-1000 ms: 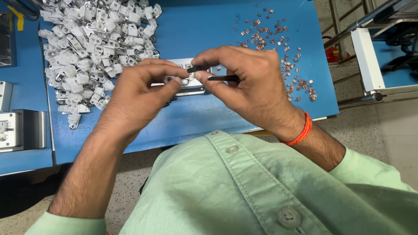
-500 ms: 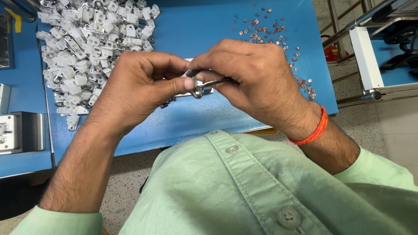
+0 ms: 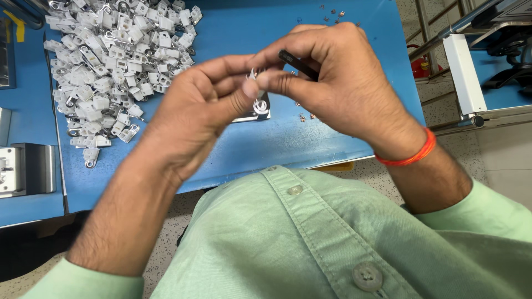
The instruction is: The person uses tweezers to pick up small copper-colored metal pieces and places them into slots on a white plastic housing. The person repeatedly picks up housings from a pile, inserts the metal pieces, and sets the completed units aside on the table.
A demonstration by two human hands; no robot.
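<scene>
White clip (image 3: 256, 77), a small plastic-and-metal part, sits pinched between the fingertips of both hands, raised above the blue surface (image 3: 310, 144) near the middle of the view. The left hand (image 3: 205, 105) closes thumb and forefinger narrowly on the clip from 9 o'clock. The right hand (image 3: 343, 83) meets it from 3 o'clock, fingers drawn tight, and also holds a thin dark tool (image 3: 293, 60) that points toward 10 o'clock. Motion blur hides the exact contact; whether the tool tip touches the clip cannot be told.

Hazards, judged from this position:

1. Dropped part. The grip is on the fingertips only. A slip would likely let the clip fall onto the surface or off its near edge at 6 o'clock, onto the green shirt (image 3: 310, 238).
2. Mixing. A dark plate (image 3: 256, 111) lies directly beneath the hands, and the heap of white clips (image 3: 105, 72) lies near at 10 o'clock. A clip that bounces into the heap would be hard to tell from the others.
3. Scattered small metal pieces (image 3: 306, 117), under the right hand and at 12 o'clock, could be swept off by a lowered wrist or by the orange wristband (image 3: 407, 155).
4. Tool slip. Sideways pressure could drive the tip into the left fingertips (image 3: 249, 87).
</scene>
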